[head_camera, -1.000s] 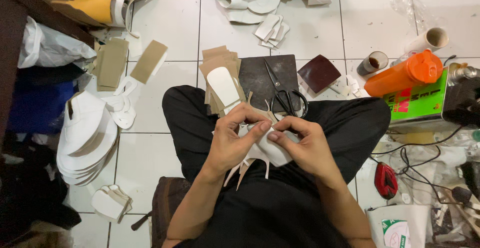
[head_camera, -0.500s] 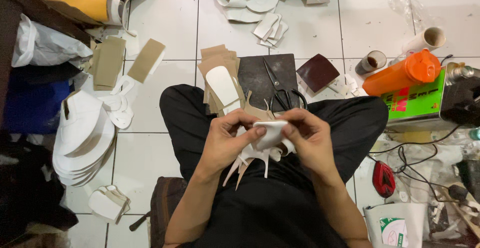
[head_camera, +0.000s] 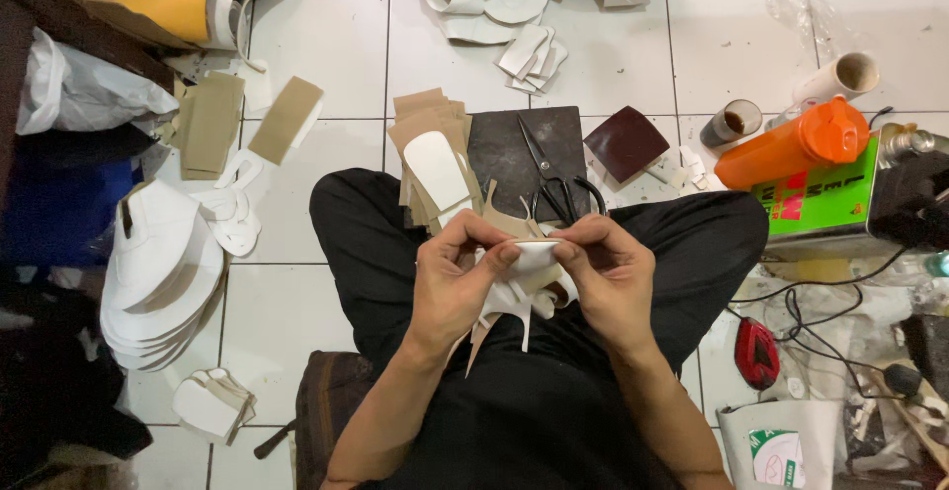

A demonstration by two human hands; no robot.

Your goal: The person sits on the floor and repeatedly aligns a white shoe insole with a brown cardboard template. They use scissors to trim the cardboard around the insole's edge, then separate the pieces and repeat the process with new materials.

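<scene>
Hands both pinching a white cut-out piece (head_camera: 529, 272) mid-frame over the lap: left hand (head_camera: 457, 287) and right hand (head_camera: 608, 277) are folding its top edge, spiky tabs hanging loose; scissors (head_camera: 554, 188) lying unused above.

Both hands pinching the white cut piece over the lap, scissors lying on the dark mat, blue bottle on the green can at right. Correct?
One error: the bottle on the green can is orange, not blue, as the head view shows. The rest holds: left hand and right hand pinch the white cut piece; scissors lie on the dark mat.
</scene>
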